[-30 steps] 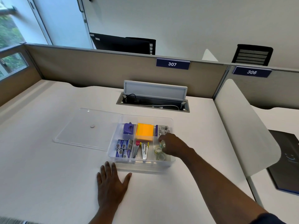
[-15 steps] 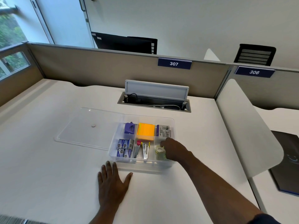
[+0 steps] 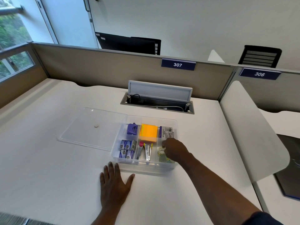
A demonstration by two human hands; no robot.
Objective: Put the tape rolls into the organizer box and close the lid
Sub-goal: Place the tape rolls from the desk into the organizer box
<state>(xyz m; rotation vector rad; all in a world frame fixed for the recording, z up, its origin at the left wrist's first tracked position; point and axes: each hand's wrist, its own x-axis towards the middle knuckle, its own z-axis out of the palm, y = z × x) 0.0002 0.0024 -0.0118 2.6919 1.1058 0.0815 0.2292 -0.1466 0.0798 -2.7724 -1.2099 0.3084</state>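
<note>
A clear plastic organizer box [image 3: 125, 164] stands on the white desk, divided into compartments. Its clear lid [image 3: 90, 127] lies flat on the desk to the box's left. Clear tape rolls [image 3: 160, 151] lie in the near right compartment. My right hand [image 3: 174, 149] reaches into that compartment, fingers curled over the rolls and hiding part of them; whether it grips one I cannot tell. My left hand [image 3: 114, 181] rests flat on the desk just in front of the box's near left corner, fingers spread.
Other compartments hold a purple sharpener [image 3: 132, 129], orange sticky notes [image 3: 148, 133], staple boxes [image 3: 127, 149] and staplers [image 3: 146, 151]. An open cable tray [image 3: 156, 104] sits behind the box. A white divider panel [image 3: 253, 127] stands to the right.
My right hand stays over the near right compartment and has shifted slightly within it. My left hand has not moved.
</note>
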